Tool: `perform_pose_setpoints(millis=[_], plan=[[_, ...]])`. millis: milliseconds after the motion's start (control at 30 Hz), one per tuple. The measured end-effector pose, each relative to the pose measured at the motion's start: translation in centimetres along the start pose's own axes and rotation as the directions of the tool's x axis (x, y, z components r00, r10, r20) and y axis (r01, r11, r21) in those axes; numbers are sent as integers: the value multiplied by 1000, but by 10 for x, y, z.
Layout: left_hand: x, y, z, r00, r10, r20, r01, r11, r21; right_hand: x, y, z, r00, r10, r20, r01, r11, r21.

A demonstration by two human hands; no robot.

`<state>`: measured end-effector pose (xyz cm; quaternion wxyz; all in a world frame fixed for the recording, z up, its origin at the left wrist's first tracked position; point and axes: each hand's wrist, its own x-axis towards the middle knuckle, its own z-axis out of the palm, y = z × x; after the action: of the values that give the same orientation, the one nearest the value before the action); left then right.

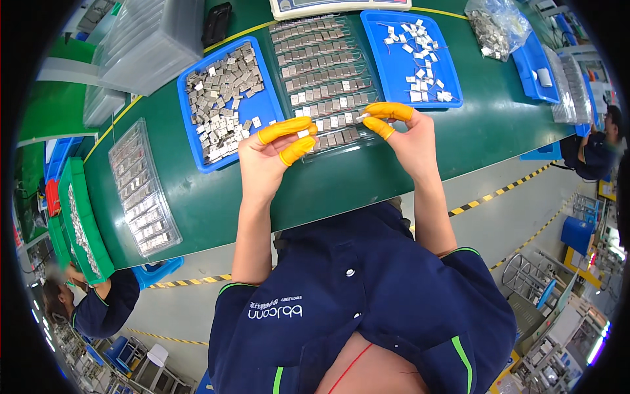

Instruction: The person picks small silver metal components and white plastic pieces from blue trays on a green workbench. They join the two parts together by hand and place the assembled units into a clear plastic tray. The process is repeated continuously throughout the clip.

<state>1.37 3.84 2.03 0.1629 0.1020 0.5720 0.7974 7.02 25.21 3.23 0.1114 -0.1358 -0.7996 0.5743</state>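
Note:
My left hand (262,157), with yellow finger cots on thumb and finger, pinches a small white connector piece (302,133). Facing it, my right hand (412,134), also in yellow cots, pinches another small white piece (361,118); its exact kind is too small to tell. The two pieces are apart. Both hands hover over the near end of a clear blister tray (285,92) holding rows of metal plug connectors (321,62). Left of it, a blue tray (268,108) holds loose metal and white connectors. On the right, another blue tray (387,69) holds white pieces with thin wires.
A second filled blister tray (164,200) lies at left on the green table (216,203). Behind are stacked clear trays (151,52), a pale device (335,6) and a bag of parts (492,36). Co-workers sit at left (108,305) and far right (594,154).

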Motion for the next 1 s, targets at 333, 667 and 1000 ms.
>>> perform_pose_setpoints(millis=[333,667,1000], plan=[[-5,22,-5,915,231,-329,-207,972,107,-5,-23,29,991,-77,107,73,996,43],[-15,4,-6,967,182,-177,-152,973,171,-1,-34,49,941,-336,-30,338,937,93],[-15,3,-3,977,152,-153,-132,982,132,-6,-30,48,990,-98,104,80,982,169]])
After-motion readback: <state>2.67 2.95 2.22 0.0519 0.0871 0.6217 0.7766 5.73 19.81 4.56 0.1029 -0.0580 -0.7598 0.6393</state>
